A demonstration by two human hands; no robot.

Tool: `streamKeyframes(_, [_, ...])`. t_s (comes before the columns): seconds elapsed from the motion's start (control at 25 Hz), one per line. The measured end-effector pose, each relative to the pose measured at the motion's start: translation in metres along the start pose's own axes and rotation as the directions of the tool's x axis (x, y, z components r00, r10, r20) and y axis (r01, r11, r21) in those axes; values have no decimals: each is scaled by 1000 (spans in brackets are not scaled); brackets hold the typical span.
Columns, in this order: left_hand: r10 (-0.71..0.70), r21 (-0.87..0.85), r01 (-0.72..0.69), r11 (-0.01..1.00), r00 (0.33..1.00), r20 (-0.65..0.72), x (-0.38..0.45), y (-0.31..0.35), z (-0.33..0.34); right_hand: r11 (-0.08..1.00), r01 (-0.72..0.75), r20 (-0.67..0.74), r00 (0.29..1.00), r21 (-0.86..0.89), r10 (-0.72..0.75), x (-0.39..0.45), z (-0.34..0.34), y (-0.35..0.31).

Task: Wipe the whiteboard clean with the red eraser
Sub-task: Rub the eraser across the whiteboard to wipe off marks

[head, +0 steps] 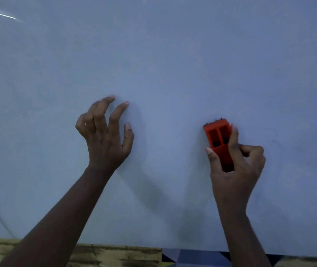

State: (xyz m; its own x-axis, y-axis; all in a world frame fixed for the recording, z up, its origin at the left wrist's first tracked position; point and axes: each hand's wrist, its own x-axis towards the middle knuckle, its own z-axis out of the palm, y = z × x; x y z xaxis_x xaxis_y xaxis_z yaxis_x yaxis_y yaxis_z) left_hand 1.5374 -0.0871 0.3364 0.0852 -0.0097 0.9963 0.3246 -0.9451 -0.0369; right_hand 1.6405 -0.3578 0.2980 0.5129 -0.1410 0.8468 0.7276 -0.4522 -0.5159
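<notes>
Below the pale blue-grey whiteboard (153, 54), which bears an orange-red eraser (218, 139), lie streaked tan wood (115, 257) and blue-and-black triangle-patterned cloth (192, 259).

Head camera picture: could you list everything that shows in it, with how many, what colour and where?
whiteboard: one, pale grey-blue, fills nearly the whole view; faint smudges at right, no clear writing
red eraser: one, red-orange with dark felt at its top edge, against the board right of centre
wooden surface: one, brown and worn, below the board at lower left
patterned surface: one, blue and dark triangles, below the board at lower centre
left hand: one, fingers spread and bent, fingertips at the board, holds nothing
right hand: one, grips the eraser
</notes>
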Motion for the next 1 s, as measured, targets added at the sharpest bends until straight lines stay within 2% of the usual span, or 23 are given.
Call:
streamKeyframes(0.16, [2, 21, -2, 1000, 1000, -4, 3, 11, 11, 998, 29, 5, 1000, 62, -30, 1, -1, 1])
streamKeyframes(0.32, [1, 30, -1, 1000, 1000, -4, -2, 10, 14, 999, 47, -31, 998, 6, -46, -10, 11, -8])
streamKeyframes(0.44, [7, 32, -7, 999, 1000, -15, -2, 10, 15, 973, 211, 72, 976, -90, -205, -51, 43, -25])
streamKeyframes(0.56, [8, 26, -8, 1000, 1000, -10, -4, 9, 15, 881, 423, 174, 903, -212, -392, -99, 71, -36])
streamKeyframes(0.68, [1, 31, -1, 1000, 1000, -4, -3, 8, 14, 854, 496, 173, 865, -157, -471, -81, 71, -42])
streamKeyframes(0.76, [-1, 28, 2, 1000, 1000, -12, -3, 10, 14, 892, 436, 122, 898, -122, -422, -48, 60, -51])
streamKeyframes(0.88, [3, 20, -3, 1000, 1000, -14, -4, 10, 15, 963, 250, -39, 966, -98, -255, 20, 37, -53])
streamKeyframes(1.0, [-1, 13, 1, 1000, 1000, -15, -5, 10, 14, 994, 93, -181, 978, -51, -101, 81, 14, -48])
